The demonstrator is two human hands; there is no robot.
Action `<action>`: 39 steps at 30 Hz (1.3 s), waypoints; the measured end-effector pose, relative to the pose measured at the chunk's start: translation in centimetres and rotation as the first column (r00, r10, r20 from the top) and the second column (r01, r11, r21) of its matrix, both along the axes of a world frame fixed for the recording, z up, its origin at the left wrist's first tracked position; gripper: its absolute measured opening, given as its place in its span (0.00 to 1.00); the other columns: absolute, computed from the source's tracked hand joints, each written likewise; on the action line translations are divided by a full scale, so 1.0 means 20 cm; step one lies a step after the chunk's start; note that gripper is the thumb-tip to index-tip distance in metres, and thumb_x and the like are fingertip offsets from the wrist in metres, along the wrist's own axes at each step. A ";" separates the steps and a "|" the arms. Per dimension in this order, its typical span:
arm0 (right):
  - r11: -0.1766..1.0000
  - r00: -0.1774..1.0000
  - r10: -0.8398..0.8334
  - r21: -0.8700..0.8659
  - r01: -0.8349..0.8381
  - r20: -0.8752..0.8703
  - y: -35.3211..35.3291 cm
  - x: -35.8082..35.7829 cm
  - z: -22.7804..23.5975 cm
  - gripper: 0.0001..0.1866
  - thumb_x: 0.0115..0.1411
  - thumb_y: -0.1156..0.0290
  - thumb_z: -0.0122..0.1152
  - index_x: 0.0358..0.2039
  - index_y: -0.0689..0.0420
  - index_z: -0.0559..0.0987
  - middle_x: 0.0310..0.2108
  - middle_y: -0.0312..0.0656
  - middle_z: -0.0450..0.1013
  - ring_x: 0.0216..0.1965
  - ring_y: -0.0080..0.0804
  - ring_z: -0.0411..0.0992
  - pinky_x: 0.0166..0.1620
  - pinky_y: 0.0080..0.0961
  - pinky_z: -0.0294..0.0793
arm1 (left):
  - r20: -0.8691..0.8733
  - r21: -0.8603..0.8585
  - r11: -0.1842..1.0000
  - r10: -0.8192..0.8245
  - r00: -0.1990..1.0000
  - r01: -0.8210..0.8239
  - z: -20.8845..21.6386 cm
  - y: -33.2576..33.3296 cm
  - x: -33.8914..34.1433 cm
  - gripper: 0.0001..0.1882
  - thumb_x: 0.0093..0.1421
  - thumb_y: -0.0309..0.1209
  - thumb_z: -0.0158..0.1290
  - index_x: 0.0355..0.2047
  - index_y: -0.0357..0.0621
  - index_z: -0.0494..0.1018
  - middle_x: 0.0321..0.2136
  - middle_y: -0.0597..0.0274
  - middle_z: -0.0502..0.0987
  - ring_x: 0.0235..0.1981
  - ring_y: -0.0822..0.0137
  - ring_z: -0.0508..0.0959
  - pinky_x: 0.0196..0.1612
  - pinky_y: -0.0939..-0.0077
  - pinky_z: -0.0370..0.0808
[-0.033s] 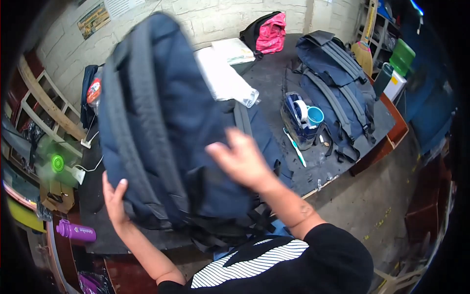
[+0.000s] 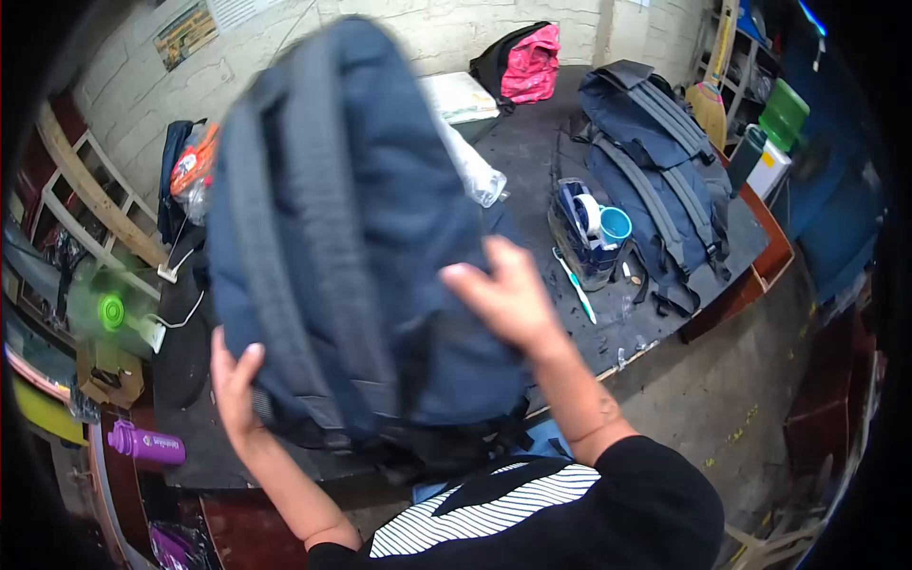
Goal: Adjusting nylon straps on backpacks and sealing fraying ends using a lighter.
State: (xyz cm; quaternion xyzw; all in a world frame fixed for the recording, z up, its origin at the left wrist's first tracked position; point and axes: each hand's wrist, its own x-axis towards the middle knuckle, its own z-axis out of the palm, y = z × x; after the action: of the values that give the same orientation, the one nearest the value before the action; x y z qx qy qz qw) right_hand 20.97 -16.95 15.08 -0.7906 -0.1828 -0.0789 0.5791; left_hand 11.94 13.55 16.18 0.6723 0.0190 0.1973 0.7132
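A navy backpack (image 2: 370,228) stands tilted over the table's (image 2: 522,142) near side. The left hand (image 2: 236,385) grips its lower edge; the right hand (image 2: 508,304) lies against its other side, its grip unclear. Beyond, a see-through bin (image 2: 598,273) holds a white ring (image 2: 591,205) and a turquoise cup (image 2: 616,225).

Head-worn fisheye — facing down.

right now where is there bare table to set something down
Barest: the dark tabletop between the pink bag and the tub. A smaller strip lies between the purple bottle and left forearm. Toothbrush, tub and navy bag crowd the right; the backpack hides the middle.
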 end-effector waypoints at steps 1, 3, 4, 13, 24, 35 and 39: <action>0.991 0.989 0.003 0.131 0.017 -0.147 -0.15 0.05 -0.06 0.16 0.51 0.71 0.60 0.38 0.66 0.72 0.32 0.38 0.73 0.32 0.23 0.71 0.37 0.22 0.72 | -0.112 -0.017 0.998 -0.064 0.992 0.062 -0.01 -0.07 0.00 0.30 0.48 0.26 0.52 0.53 0.32 0.58 0.46 0.52 0.68 0.46 0.65 0.69 0.52 0.73 0.62; 0.960 0.943 0.085 0.279 0.009 -0.321 -0.34 0.11 -0.21 0.20 0.51 0.70 0.60 0.42 0.67 0.71 0.36 0.41 0.73 0.35 0.26 0.71 0.41 0.23 0.71 | -0.260 0.039 0.989 -0.128 0.957 0.143 -0.16 -0.22 0.09 0.29 0.47 0.30 0.56 0.49 0.32 0.62 0.44 0.54 0.70 0.44 0.64 0.70 0.49 0.73 0.65; 0.992 0.982 -0.111 -0.077 0.100 -0.153 -0.45 0.19 -0.42 0.21 0.51 0.69 0.59 0.43 0.69 0.71 0.36 0.44 0.73 0.36 0.29 0.71 0.42 0.24 0.70 | -0.266 0.120 0.986 -0.078 0.961 0.113 -0.32 -0.27 0.16 0.28 0.47 0.31 0.57 0.48 0.32 0.63 0.43 0.57 0.71 0.42 0.62 0.71 0.47 0.72 0.67; 0.957 0.785 -0.271 -0.068 0.283 -0.558 -0.53 0.25 -0.78 0.38 0.51 0.62 0.60 0.56 0.70 0.56 0.48 0.57 0.66 0.49 0.40 0.67 0.47 0.29 0.69 | -0.372 0.686 0.724 0.256 0.892 0.079 -0.63 -0.52 0.38 0.32 0.51 0.46 0.54 0.50 0.39 0.61 0.42 0.31 0.61 0.41 0.33 0.67 0.47 0.54 0.66; 0.946 0.927 0.019 0.306 0.104 -0.374 -0.48 0.25 -0.48 0.30 0.41 0.82 0.60 0.49 0.63 0.66 0.41 0.45 0.72 0.40 0.36 0.72 0.47 0.29 0.70 | -0.502 0.548 0.832 0.244 0.829 0.087 -0.79 -0.47 0.58 0.34 0.56 0.51 0.45 0.53 0.35 0.60 0.49 0.36 0.64 0.53 0.40 0.61 0.56 0.56 0.57; 0.820 0.937 0.308 0.454 -0.350 0.166 -0.01 0.47 0.49 0.31 0.44 0.77 0.59 0.51 0.65 0.63 0.41 0.47 0.70 0.40 0.33 0.71 0.46 0.28 0.69 | 0.528 -0.631 0.173 -0.619 0.582 0.756 -0.38 -0.14 0.79 0.24 0.59 0.47 0.47 0.48 0.42 0.68 0.41 0.57 0.75 0.42 0.64 0.75 0.47 0.67 0.71; 0.583 0.921 0.327 0.721 -0.375 0.214 0.11 0.76 0.47 0.16 0.54 0.69 0.52 0.42 0.63 0.68 0.32 0.40 0.72 0.31 0.29 0.70 0.38 0.26 0.71 | 0.201 -0.590 0.710 -0.332 0.922 0.384 0.07 0.06 0.80 0.24 0.55 0.44 0.52 0.46 0.40 0.69 0.38 0.59 0.76 0.35 0.65 0.77 0.40 0.68 0.73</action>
State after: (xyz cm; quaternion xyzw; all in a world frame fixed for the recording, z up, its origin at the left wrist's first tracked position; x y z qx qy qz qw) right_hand 36.09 -14.71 24.51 -0.4262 -0.3028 -0.0543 0.8507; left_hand 27.94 14.72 17.57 0.3833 -0.0766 0.0648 0.9182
